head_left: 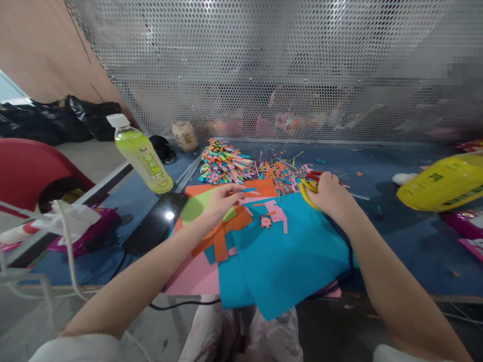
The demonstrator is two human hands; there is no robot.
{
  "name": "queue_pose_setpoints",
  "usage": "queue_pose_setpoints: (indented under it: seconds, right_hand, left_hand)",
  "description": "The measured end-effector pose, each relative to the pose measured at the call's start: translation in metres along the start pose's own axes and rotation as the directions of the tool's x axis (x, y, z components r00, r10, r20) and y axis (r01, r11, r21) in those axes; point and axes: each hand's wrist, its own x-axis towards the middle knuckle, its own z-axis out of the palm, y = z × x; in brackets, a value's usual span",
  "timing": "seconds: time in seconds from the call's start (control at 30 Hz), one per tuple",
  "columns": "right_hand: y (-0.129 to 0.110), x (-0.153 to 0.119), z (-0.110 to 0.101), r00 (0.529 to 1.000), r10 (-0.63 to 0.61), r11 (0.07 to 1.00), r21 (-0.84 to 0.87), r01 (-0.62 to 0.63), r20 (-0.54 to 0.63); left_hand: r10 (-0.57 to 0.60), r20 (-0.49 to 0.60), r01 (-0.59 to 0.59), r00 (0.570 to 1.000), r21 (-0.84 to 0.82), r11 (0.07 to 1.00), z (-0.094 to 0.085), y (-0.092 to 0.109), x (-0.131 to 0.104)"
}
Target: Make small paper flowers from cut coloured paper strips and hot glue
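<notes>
Ideally, with the left hand [225, 197] pinching a narrow blue paper strip [249, 190] over the orange paper sheet [269, 186] and the right hand [330, 193] gripping yellow-and-red-handled metal scissors [306, 197], any snip needs fingertips clear of the blades.

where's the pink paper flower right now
In the head view, the pink paper flower lies near the middle, on the large blue sheet, just left of the pink paper scraps.
</notes>
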Motion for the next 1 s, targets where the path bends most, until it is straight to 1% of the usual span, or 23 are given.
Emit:
queue_pose_setpoints:
  seconds: [0.07,0.13,0.23,0.3,0.4,0.5,0.57,0.63,0.77,1.0]
  right_hand:
    - [-0.001,0.002,0.001,0.999,-0.04,0.996,0.074,0.039,0.011]
    - [-0.003,0.004,0.001,0.989,-0.143,0.972,0.192,0.134,0.03]
    - [-0.009,0.0,-0.003,0.945,-0.316,0.886,0.382,0.262,0.084]
    - [-0.014,-0.007,-0.006,0.91,-0.393,0.84,0.456,0.296,0.133]
    - [-0.019,-0.018,-0.008,0.863,-0.459,0.806,0.507,0.306,0.208]
    - [-0.024,-0.024,-0.007,0.841,-0.482,0.808,0.497,0.317,0.247]
    - [-0.027,-0.027,-0.008,0.836,-0.468,0.837,0.447,0.315,0.287]
    - [-0.03,-0.029,-0.009,0.83,-0.443,0.859,0.424,0.286,0.339]
    - [-0.033,-0.03,-0.012,0.804,-0.443,0.838,0.502,0.215,0.396]
    - [-0.034,-0.028,-0.009,0.8,-0.442,0.833,0.516,0.199,0.406]
  left_hand:
    - [0.019,-0.023,-0.019,1.0,0.004,1.0,-0.001,0.002,0.0]
    - [0.039,-0.044,-0.039,0.998,0.002,0.999,-0.002,0.005,0.0]
    - [0.071,-0.085,-0.076,0.994,-0.06,0.995,-0.002,0.011,-0.002]
    - [0.077,-0.125,-0.095,0.989,-0.146,0.985,-0.002,0.015,-0.003]
    - [0.058,-0.175,-0.109,0.983,-0.3,0.948,-0.003,0.018,-0.003]
    - [0.01,-0.189,-0.09,0.982,-0.42,0.903,-0.004,0.018,-0.003]
    - [-0.024,-0.19,-0.068,0.981,-0.466,0.882,-0.005,0.018,-0.003]
    - [-0.048,-0.181,-0.048,0.982,-0.491,0.87,-0.004,0.018,-0.004]
    - [-0.078,-0.154,-0.006,0.985,-0.484,0.875,0.003,0.016,-0.006]
    - [-0.076,-0.119,0.017,0.99,-0.435,0.9,0.015,0.013,-0.006]
